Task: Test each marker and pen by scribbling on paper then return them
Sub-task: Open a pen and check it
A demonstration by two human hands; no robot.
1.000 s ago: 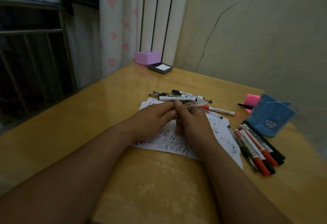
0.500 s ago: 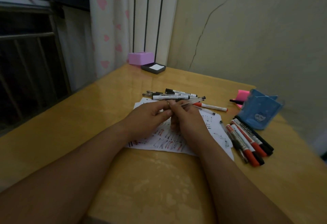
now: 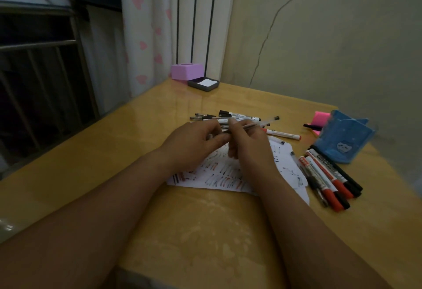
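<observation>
My right hand [image 3: 247, 146] pinches a clear pen [image 3: 260, 123] whose black end points right. My left hand [image 3: 194, 143] meets it at the pen's near end, fingers curled there; what they grip is hidden. Both hands hover over a white paper [image 3: 225, 178] covered in red and black scribbles. Beyond the hands lies a pile of pens and white markers [image 3: 230, 115]. A red-tipped marker [image 3: 282, 134] lies to the right of the hands. A row of red and black markers [image 3: 328, 174] lies at the paper's right edge.
A blue holder [image 3: 341, 138] stands at the right, with a pink sticky pad [image 3: 320, 119] and a black pen behind it. A pink box [image 3: 186, 71] and a dark tray with white notes [image 3: 203, 84] sit at the table's far corner, by the curtain.
The hands stay together on the clear pen above the paper. The pen has tilted slightly, its black end a little higher. The camera view shifted a bit.
</observation>
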